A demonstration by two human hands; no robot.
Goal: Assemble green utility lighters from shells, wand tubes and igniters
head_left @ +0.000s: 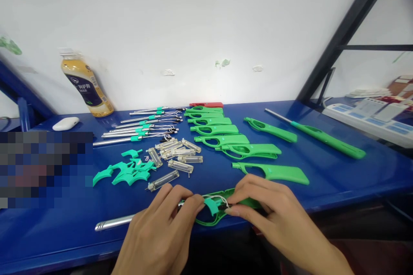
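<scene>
At the table's front edge lies an opened green lighter handle shell [206,224], with a metal tube [114,222] reaching out to the left. My left hand [158,227] is closed around the neck end, where tube and shell meet; its fingertips hide the joint. A teal trigger [212,206] sits inside the shell, and a white wire [211,197] loops above it. With thumb and index finger, my right hand [274,215] pinches a small black igniter [223,207] at the wire's end. Its other fingers cover the shell's right part.
Beyond my hands lie clear fuel tanks [180,166], loose teal triggers [129,172], wired metal tubes [129,131] and green handle shells [274,172]. A longer green lighter [329,139] lies at right. A bottle [85,86] and white case [66,123] stand back left.
</scene>
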